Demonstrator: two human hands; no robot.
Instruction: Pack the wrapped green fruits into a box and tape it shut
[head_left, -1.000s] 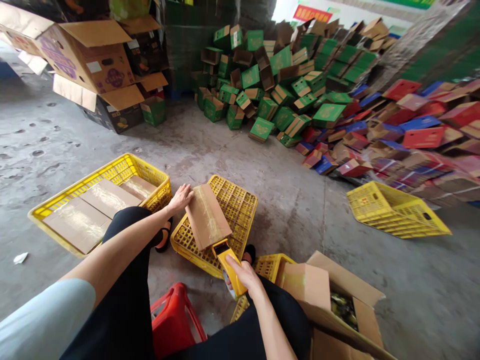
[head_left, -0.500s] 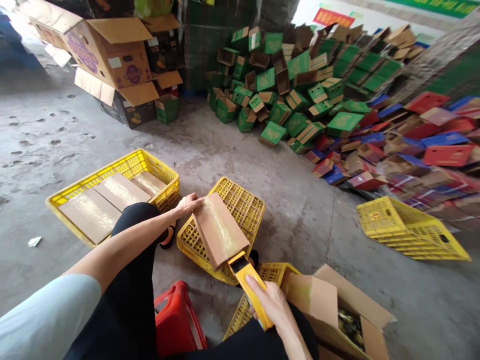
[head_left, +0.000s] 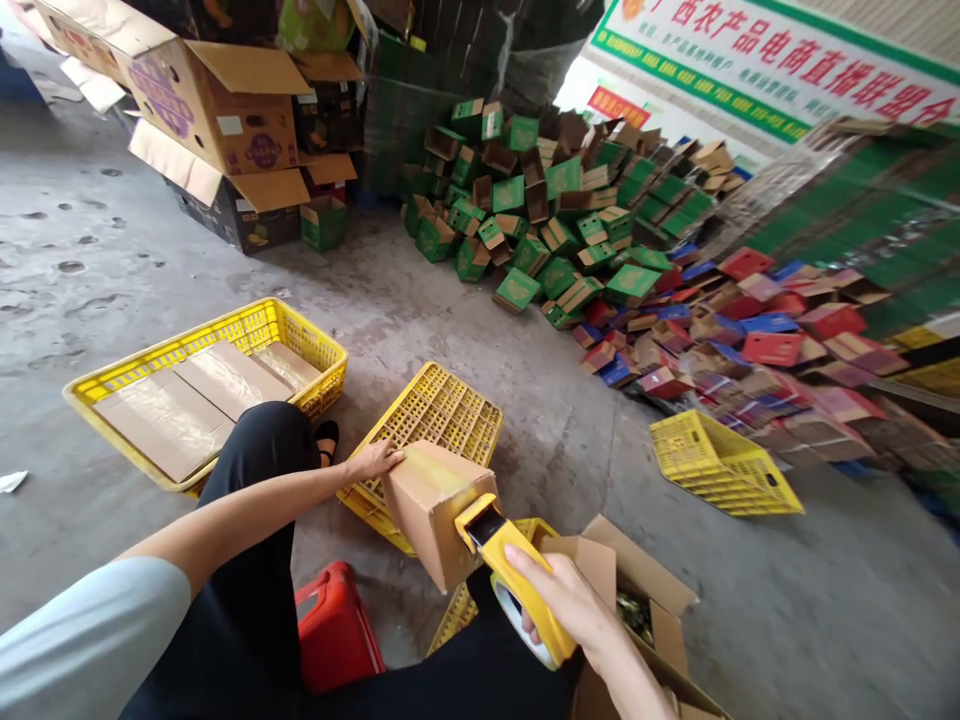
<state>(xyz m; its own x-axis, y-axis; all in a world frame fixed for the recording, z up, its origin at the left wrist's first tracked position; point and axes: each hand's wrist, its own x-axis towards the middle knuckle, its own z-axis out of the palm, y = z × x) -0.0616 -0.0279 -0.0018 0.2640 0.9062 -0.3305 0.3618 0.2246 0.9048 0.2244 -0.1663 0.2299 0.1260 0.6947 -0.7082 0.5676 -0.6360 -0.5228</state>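
My left hand (head_left: 377, 459) grips the far left edge of a small brown cardboard box (head_left: 435, 500), its thumb hidden from view. The box is tilted over an upturned yellow crate (head_left: 446, 405), and a strip of clear yellowish tape runs along its top. In my right hand (head_left: 551, 590) is a yellow tape dispenser (head_left: 517, 570) with a tape roll on its underside. The dispenser's head touches the box's near right top edge. My right fingers are wrapped round its handle.
At left, a yellow crate (head_left: 86, 385) holds several taped boxes. A red plastic stool (head_left: 337, 630) stands between my legs. An open carton (head_left: 652, 580) with dark contents is at right. Beyond lie an open yellow crate (head_left: 724, 465), heaped green boxes (head_left: 517, 288) and red and blue boxes (head_left: 772, 348).
The box has tipped up, showing more of its near end. The tape dispenser has moved slightly up and right, staying at the box's edge. The view has swung to the right.
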